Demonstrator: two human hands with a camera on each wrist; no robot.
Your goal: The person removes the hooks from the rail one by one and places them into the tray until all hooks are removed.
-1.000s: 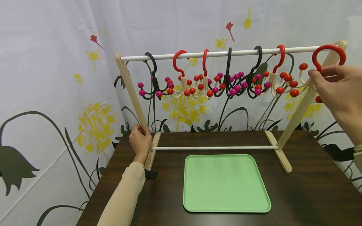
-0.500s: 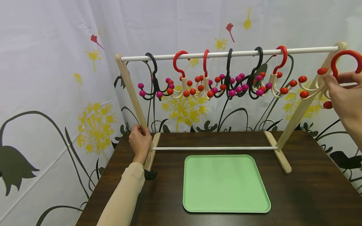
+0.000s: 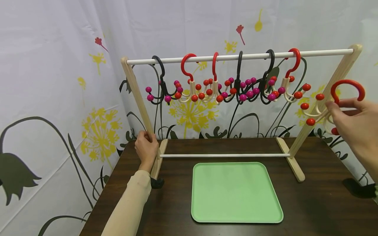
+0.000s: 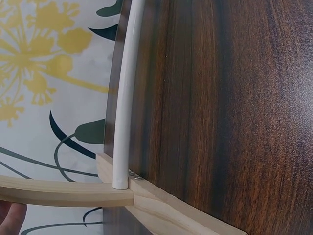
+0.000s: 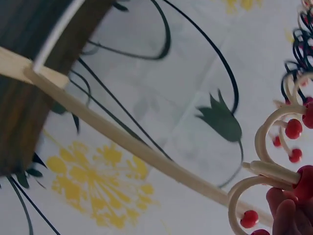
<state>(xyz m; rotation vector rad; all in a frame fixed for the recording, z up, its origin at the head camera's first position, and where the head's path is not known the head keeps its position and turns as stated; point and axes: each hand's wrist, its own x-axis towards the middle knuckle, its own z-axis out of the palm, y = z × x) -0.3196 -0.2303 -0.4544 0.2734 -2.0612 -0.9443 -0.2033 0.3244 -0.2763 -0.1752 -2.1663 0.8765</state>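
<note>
My right hand (image 3: 355,123) pinches a cream multi-hook hanger with red ball tips below its red hook (image 3: 348,82). That hanger is held in front of the rack's right post (image 3: 336,77), apart from the white top rod (image 3: 322,52). In the right wrist view its curved cream arms (image 5: 266,171) and my fingertips (image 5: 286,213) show at the lower right. At the rack's lower left, my left hand (image 3: 146,147) grips the wooden left post (image 3: 136,91). Only a bit of that hand's fingers (image 4: 13,220) enters the left wrist view.
Several hangers hang from the top rod: black ones (image 3: 163,88) with magenta balls and red-hooked cream ones (image 3: 293,67). A green tray (image 3: 236,193) lies on the dark wooden table (image 3: 325,203) before the rack's lower white rod (image 3: 224,155). A flowered curtain (image 3: 59,82) hangs behind.
My right hand has carried the hanger from beside the rod's right end, first rightward, then down and slightly back left. The left hand has stayed on the post.
</note>
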